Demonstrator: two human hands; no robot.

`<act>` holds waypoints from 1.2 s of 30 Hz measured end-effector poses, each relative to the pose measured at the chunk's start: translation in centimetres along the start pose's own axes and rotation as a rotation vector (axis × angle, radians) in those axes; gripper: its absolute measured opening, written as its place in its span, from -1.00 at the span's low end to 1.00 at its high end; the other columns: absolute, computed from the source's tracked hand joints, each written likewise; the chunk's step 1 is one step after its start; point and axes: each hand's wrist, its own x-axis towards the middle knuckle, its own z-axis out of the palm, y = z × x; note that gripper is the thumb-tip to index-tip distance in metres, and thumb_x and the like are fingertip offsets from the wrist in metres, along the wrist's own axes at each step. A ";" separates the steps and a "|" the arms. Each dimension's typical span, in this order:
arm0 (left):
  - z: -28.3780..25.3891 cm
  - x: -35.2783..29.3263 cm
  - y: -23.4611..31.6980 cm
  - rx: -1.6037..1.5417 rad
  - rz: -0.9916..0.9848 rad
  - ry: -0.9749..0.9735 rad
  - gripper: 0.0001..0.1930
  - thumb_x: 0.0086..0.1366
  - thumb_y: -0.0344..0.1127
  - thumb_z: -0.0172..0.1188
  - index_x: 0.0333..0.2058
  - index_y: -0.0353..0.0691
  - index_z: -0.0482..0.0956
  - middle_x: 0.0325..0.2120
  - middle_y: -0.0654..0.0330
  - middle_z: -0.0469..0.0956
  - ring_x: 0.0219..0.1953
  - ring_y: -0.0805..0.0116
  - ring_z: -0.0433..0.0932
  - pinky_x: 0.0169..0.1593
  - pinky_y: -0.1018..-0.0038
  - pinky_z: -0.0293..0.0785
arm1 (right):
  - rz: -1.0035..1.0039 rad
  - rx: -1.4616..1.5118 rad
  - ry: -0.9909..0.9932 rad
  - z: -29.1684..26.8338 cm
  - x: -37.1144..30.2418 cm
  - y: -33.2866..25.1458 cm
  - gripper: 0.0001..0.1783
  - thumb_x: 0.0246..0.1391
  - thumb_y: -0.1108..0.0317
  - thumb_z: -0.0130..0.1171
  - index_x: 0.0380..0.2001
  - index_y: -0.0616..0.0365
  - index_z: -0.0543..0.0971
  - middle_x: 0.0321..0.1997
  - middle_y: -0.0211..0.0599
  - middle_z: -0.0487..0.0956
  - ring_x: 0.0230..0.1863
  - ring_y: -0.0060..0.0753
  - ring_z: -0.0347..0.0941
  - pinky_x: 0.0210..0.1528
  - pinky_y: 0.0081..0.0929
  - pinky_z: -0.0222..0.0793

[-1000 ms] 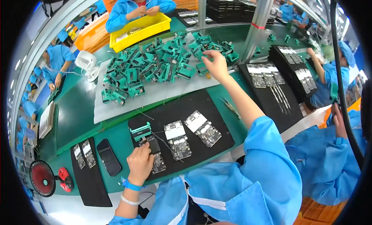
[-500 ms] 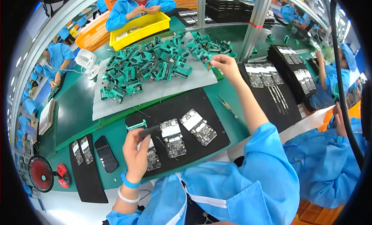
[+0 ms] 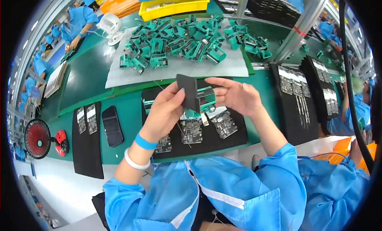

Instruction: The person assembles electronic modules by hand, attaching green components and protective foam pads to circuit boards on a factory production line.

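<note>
The wide green worktop (image 3: pixel 89 76) is stretching around your hands, and a pale flat sheet (image 3: pixel 179 72) is lying on it toward 12 o'clock. A broad heap of green plastic frames (image 3: pixel 189 46) is covering much of that sheet. At 6 o'clock, a black rectangular mat (image 3: pixel 215 147) is sitting below your hands, carrying three silver-and-black circuit boards: one at 7 o'clock (image 3: pixel 164 144), one at 6 (image 3: pixel 192 132) and one at 5 (image 3: pixel 225 125). A black slab-shaped phone (image 3: pixel 112 126) is lying at 8 o'clock.

Between your hands, above the mat, a single hollow green plastic housing (image 3: pixel 206 96) is sitting just to the 3 o'clock side of a thin, flat, black panel (image 3: pixel 186 89). Your left hand (image 3: pixel 165 107) is pinching that panel between thumb and fingers. Your right hand (image 3: pixel 242 97) is keeping its grip spread, fingertips right by the housing; whether they are touching it, you cannot tell from this view.

You are probably working on pairing panel and housing. The next move is likely calling for a firm right-hand grip on the housing, with the panel steady and both edges lined up.
</note>
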 end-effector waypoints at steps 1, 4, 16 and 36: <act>-0.6 0.1 -0.1 0.014 -0.011 -0.018 -0.66 0.50 -0.24 0.00 0.14 -0.28 0.36 -0.10 0.17 0.57 -0.09 0.32 0.59 0.08 0.35 0.47 | 0.085 -0.212 0.059 0.7 0.5 -0.2 0.00 0.00 -0.04 0.28 0.36 0.36 0.18 0.17 0.04 0.51 0.15 -0.22 0.49 0.16 -0.29 0.39; -1.2 0.5 -0.7 -0.002 -0.001 -0.039 -0.66 0.50 -0.24 0.00 0.14 -0.28 0.36 -0.10 0.18 0.57 -0.09 0.34 0.58 0.07 0.34 0.48 | 0.214 -0.577 0.185 2.8 1.4 0.9 -0.41 -0.02 0.44 0.39 0.12 0.29 0.50 -0.04 -0.24 0.65 -0.04 -0.47 0.58 0.02 -0.49 0.48; -1.8 -7.0 -3.6 1.465 -0.041 -0.462 -0.71 0.37 -0.21 0.11 -0.31 -0.38 0.37 0.32 -0.34 0.12 0.43 -0.32 -0.07 0.44 -0.11 -0.13 | 0.053 -0.778 0.428 -2.2 5.4 4.5 -0.52 -0.09 0.58 0.40 -0.04 0.26 0.52 -0.19 -0.29 0.65 -0.22 -0.54 0.60 -0.16 -0.52 0.54; -2.0 -7.8 -4.1 1.405 -0.017 -0.407 -0.73 0.37 -0.24 0.10 -0.32 -0.37 0.35 0.30 -0.38 0.14 0.41 -0.35 -0.02 0.44 -0.11 -0.14 | 0.022 -0.945 0.488 -0.2 5.8 8.9 -0.62 -0.09 0.67 0.33 -0.14 0.22 0.56 -0.36 -0.38 0.64 -0.48 -0.66 0.53 -0.44 -0.59 0.47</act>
